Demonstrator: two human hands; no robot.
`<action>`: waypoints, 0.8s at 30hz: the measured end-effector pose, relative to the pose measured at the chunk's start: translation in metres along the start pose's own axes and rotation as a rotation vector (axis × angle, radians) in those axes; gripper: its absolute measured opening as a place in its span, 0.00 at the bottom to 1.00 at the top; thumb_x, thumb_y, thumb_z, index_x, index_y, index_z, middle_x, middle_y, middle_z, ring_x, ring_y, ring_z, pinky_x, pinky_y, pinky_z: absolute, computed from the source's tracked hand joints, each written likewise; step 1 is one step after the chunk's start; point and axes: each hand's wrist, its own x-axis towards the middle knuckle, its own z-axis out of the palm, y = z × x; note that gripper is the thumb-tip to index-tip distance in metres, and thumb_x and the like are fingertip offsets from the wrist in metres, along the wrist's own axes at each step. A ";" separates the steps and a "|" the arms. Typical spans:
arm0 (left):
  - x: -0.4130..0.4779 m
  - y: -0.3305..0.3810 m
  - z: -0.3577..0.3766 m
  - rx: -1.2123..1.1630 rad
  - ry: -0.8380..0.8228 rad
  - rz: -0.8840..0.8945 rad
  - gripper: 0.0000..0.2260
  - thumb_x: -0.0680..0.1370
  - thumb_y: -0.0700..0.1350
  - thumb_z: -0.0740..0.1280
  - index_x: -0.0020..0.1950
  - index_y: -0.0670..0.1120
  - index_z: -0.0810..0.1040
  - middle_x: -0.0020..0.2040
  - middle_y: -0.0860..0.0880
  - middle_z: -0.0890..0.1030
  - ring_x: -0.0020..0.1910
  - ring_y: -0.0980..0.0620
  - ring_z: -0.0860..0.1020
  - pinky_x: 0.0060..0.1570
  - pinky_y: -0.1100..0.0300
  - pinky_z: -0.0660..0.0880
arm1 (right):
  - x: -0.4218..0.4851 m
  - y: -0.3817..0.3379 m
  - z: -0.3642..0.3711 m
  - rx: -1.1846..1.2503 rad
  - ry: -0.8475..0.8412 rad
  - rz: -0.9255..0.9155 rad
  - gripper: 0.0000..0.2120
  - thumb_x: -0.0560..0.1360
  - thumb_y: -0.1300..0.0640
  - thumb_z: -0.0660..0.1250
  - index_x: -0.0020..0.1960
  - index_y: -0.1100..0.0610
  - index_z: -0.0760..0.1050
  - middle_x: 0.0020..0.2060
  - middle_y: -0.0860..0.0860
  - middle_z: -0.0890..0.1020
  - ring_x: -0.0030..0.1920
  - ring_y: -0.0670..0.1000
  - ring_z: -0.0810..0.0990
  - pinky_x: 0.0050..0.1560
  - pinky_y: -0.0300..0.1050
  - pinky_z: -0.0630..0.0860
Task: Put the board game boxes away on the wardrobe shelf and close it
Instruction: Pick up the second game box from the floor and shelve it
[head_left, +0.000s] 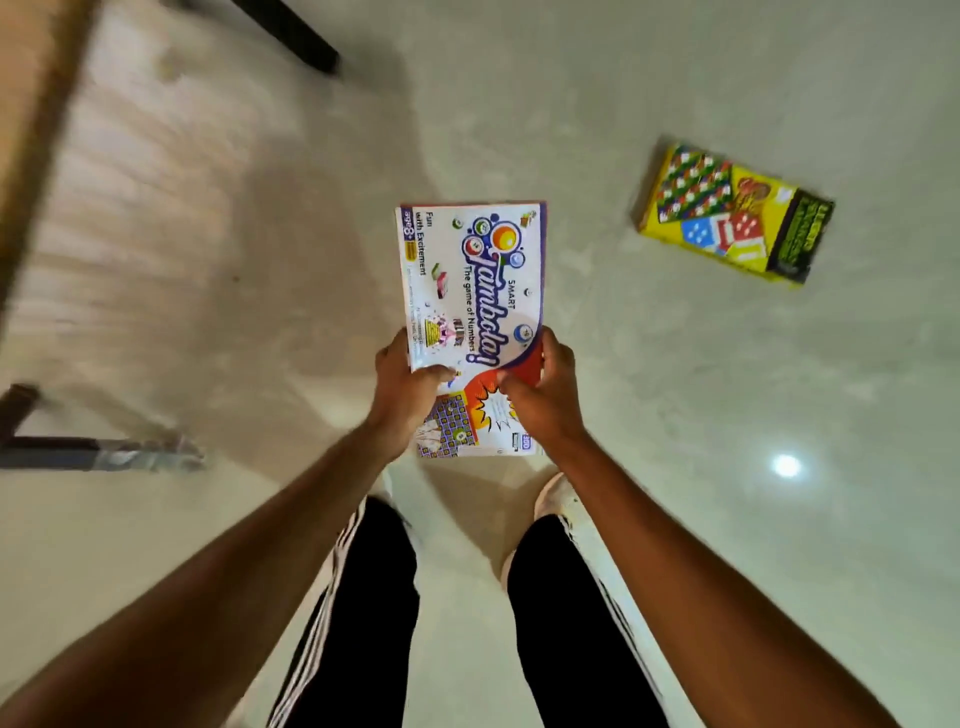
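Head view:
- Tambola box (470, 291): white lid with purple border, printed "SMART Tambola, The game of Numbers". It was held flat above the floor (675, 389), in front of the person, long side pointing away.
- Left hand (408, 387): gripped the near left edge of the box, thumb curled over the lid, fingers hidden underneath.
- Right hand (543, 395): gripped the near right edge, thumb pressed on the lid, fingers wrapped round the side.
- Yellow game box (732, 213): lay flat on the floor, ahead and to the right, well apart from the held box, turned at an angle; dice and a chequered board were printed on the lid.
- Trousers (363, 597): black with white side stripes, below the forearms.
- White shoe (558, 499): on the floor beneath the right wrist.
- Dark furniture leg (296, 36): stood at the top, blurred.
- Wooden edge (41, 130): ran along the upper left, blurred.
- Light reflection (786, 465): a bright spot on the floor at right.
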 end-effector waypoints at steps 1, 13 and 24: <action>-0.030 0.023 -0.016 -0.003 0.004 0.023 0.23 0.57 0.43 0.74 0.51 0.57 0.80 0.52 0.47 0.84 0.53 0.45 0.83 0.56 0.45 0.79 | -0.028 -0.028 -0.009 0.001 -0.022 -0.011 0.31 0.61 0.56 0.72 0.64 0.52 0.72 0.57 0.54 0.72 0.56 0.51 0.76 0.60 0.48 0.77; -0.465 0.181 -0.170 -0.338 0.121 0.033 0.22 0.72 0.30 0.67 0.64 0.44 0.73 0.54 0.48 0.82 0.54 0.46 0.82 0.49 0.54 0.81 | -0.373 -0.252 -0.108 -0.223 -0.352 -0.264 0.25 0.70 0.63 0.72 0.59 0.43 0.68 0.54 0.50 0.71 0.54 0.46 0.75 0.62 0.48 0.76; -0.638 0.118 -0.238 -0.693 0.501 0.041 0.16 0.78 0.34 0.64 0.64 0.48 0.73 0.53 0.47 0.82 0.44 0.56 0.85 0.37 0.60 0.82 | -0.501 -0.298 -0.051 -0.509 -0.747 -0.559 0.30 0.75 0.61 0.69 0.74 0.48 0.63 0.58 0.48 0.70 0.56 0.42 0.75 0.61 0.47 0.78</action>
